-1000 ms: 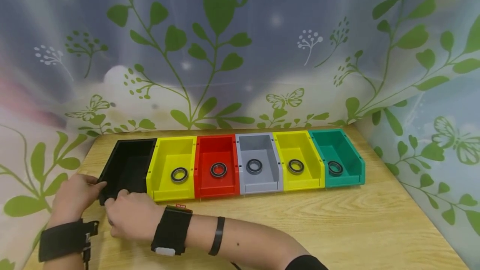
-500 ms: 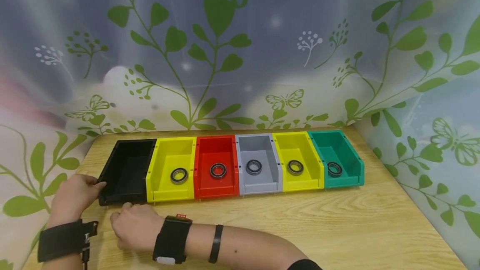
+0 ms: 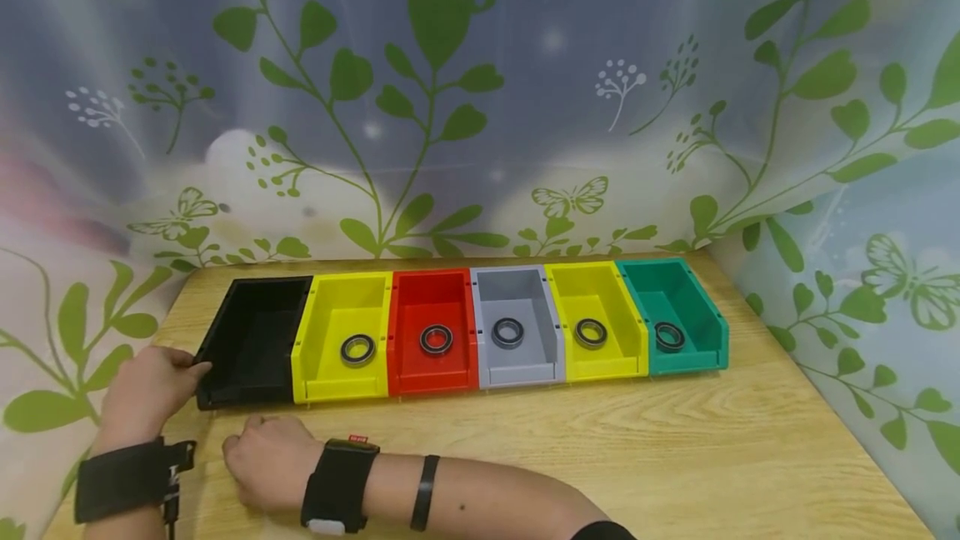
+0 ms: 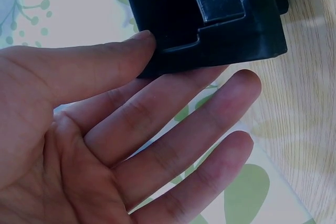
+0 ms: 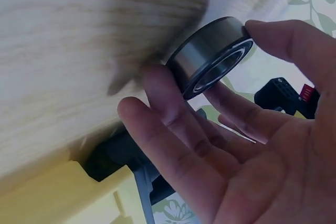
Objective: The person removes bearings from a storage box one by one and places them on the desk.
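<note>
My left hand (image 3: 153,390) pinches the left wall of the black bin (image 3: 251,394), thumb inside and fingers outside. In the left wrist view the thumb lies over the bin's rim while the other fingers stretch out beneath. Just in front of that bin is my right hand (image 3: 273,461), low over the table. Between its thumb and fingers it holds a ball bearing (image 5: 210,48), a steel ring with a dark seal, plain in the right wrist view but hidden by the hand in the head view. No bearing shows inside the black bin.
Right of the black bin, joined in a row, are a yellow bin (image 3: 348,390), a red bin (image 3: 435,382), a grey bin (image 3: 525,373), another yellow bin (image 3: 607,365) and a green bin (image 3: 690,361). Each holds one bearing. A patterned curtain (image 3: 480,107) hangs behind the wooden table (image 3: 675,457).
My right hand has drawn back from the black bin's front edge toward the table's near side. The left hand has stayed on the bin's left wall.
</note>
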The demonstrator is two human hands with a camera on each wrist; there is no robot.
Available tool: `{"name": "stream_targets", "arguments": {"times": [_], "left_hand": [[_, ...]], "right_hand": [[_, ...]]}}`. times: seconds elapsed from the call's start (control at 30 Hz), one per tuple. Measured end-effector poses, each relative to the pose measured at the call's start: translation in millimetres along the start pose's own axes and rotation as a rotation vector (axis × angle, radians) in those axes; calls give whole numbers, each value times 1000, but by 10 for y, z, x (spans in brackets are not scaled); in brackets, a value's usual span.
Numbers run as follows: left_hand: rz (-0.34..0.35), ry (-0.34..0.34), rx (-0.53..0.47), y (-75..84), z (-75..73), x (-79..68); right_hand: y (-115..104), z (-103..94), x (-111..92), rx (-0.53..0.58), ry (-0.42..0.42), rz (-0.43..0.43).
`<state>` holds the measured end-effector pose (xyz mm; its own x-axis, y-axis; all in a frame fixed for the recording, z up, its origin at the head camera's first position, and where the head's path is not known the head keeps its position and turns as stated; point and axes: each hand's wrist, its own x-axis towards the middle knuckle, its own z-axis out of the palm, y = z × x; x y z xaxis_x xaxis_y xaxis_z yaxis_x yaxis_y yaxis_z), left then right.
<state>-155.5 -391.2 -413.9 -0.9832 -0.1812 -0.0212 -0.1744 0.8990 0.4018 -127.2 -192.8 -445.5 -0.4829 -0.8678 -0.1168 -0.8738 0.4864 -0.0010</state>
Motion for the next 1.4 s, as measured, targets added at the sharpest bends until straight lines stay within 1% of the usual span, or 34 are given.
{"name": "stream_targets", "arguments": {"times": [0.13,0.3,0.4,0.53,0.77,0.97,1.17,1.23,1.3,1.33,1.4], "left_hand": [[-3,10,3,4,2,-10],[11,20,3,8,1,-9],[7,27,6,13,4,-5],[-1,15,7,4,17,-1],[6,6,7,2,16,1],[16,25,11,6,10,8],[-2,19,18,7,18,11],[-17,38,11,23,24,10],[-23,85,7,62,39,2],[-16,115,5,92,51,-4],[5,199,-4,179,81,-23]], "right_hand": [[-13,27,-2,7,1,-8],[-23,29,8,39,-28,-22],[-31,27,9,56,-38,-33],[-42,37,7,66,-41,-28],[-54,59,19,29,-47,-10],[-67,69,22,-11,-37,5],[-53,53,22,-7,-73,13],[-33,43,20,4,-82,15],[-8,30,13,7,-85,20],[3,20,3,1,-81,24],[33,-3,-25,-18,-65,28]]}}
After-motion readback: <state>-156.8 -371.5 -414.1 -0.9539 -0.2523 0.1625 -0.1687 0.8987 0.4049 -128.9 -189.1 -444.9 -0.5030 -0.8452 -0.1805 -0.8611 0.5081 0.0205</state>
